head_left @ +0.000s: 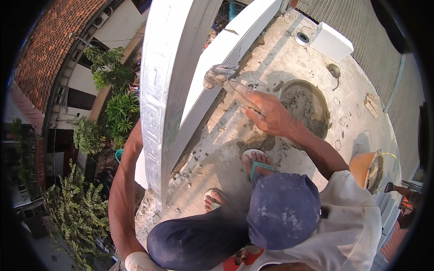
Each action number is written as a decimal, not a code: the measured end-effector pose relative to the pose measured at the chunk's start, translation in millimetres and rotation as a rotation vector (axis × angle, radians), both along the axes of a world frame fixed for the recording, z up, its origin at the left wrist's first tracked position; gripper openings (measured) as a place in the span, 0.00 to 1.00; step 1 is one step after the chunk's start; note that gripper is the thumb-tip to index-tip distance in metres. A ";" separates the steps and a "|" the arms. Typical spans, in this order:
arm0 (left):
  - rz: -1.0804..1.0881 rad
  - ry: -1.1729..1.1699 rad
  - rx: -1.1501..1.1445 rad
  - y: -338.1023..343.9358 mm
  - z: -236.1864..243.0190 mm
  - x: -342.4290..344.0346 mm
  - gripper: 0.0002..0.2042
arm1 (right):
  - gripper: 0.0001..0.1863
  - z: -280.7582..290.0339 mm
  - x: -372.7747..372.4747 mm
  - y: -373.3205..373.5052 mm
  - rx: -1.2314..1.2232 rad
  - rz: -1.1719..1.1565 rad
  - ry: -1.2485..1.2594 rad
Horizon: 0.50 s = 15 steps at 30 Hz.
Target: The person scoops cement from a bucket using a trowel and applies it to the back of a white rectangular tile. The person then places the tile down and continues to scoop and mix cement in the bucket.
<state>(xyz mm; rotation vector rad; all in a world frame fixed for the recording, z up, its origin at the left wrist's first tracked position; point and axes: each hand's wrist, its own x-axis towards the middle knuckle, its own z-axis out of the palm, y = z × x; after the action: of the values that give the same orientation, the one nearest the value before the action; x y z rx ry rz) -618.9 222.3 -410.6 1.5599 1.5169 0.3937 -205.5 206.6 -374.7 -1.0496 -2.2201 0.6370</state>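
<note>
1 hammer (229, 86) juts up-left from the right hand (269, 113).

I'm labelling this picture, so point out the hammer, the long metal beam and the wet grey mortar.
Hammer (219, 76): head view, on its head.
Long metal beam (162, 95): head view, about halfway along its broad face.
Wet grey mortar (304, 107): head view, on its rough surface.

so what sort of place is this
Probably an outdoor building site on a roof or raised ledge: there's grey mortar-like mix on the right, a hammer in the right hand, and leafy treetops seen from above beyond the edge.
</note>
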 end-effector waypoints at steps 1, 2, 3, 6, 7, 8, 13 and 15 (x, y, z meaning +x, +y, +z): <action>0.044 0.040 -0.049 -0.2 7.2 10.1 0.49 | 0.26 -3.6 2.8 14.4 0.032 -0.016 -0.003; 0.051 0.013 -0.064 -0.9 2.5 14.4 0.51 | 0.25 -8.1 7.4 26.5 0.058 -0.030 -0.015; 0.054 -0.014 -0.076 0.3 -2.0 19.4 0.52 | 0.25 -9.8 13.6 38.0 0.089 -0.042 -0.029; 0.009 -0.098 -0.103 7.8 11.7 54.9 0.55 | 0.25 -0.3 45.1 63.7 0.098 -0.075 -0.113; 0.049 -0.049 -0.094 -4.0 57.5 45.8 0.55 | 0.25 14.2 26.9 78.2 0.073 -0.031 -0.093; 0.037 -0.074 -0.080 -0.6 74.8 56.8 0.55 | 0.26 24.5 29.4 90.5 0.057 -0.030 -0.151; 0.073 -0.235 -0.082 7.1 74.8 91.3 0.57 | 0.30 18.7 54.1 143.9 0.080 -0.172 -0.298; 0.062 -0.276 -0.128 14.2 76.5 91.2 0.58 | 0.33 19.0 64.8 152.6 0.040 -0.192 -0.265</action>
<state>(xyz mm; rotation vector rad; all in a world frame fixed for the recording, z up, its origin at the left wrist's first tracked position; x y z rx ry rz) -527.7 236.5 -334.1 1.3030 1.3501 0.5148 -140.7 359.2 -355.7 -1.3737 -2.3036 0.3866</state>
